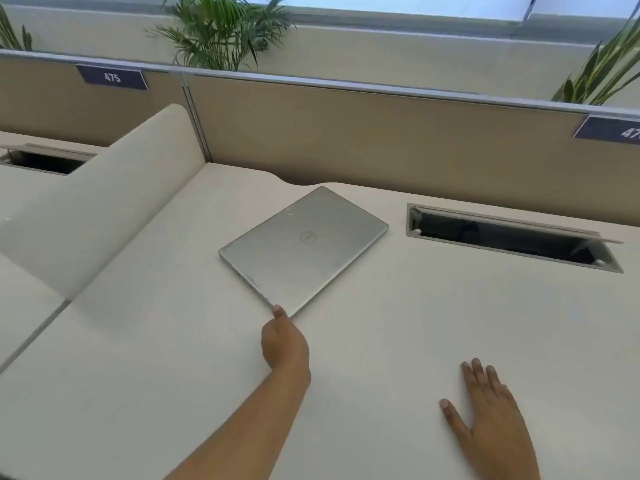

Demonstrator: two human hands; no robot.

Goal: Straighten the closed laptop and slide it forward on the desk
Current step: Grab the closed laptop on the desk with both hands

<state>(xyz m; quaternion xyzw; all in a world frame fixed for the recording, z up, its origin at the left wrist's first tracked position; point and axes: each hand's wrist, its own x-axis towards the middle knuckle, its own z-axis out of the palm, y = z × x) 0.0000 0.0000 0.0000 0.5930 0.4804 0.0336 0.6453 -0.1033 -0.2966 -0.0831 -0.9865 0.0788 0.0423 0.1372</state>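
Note:
A closed silver laptop [304, 249] lies on the white desk [173, 358], turned at an angle so one corner points toward me. My left hand [284, 341] reaches out with its fingers curled, and a fingertip touches that near corner of the laptop. It does not grip the laptop. My right hand [491, 414] rests flat on the desk to the right, fingers spread, well apart from the laptop and holding nothing.
An open cable hatch [512, 237] is sunk into the desk right of the laptop. A white side divider [104, 216] rises on the left. A tan partition wall [381, 140] runs behind the desk, with plants [221, 29] above it.

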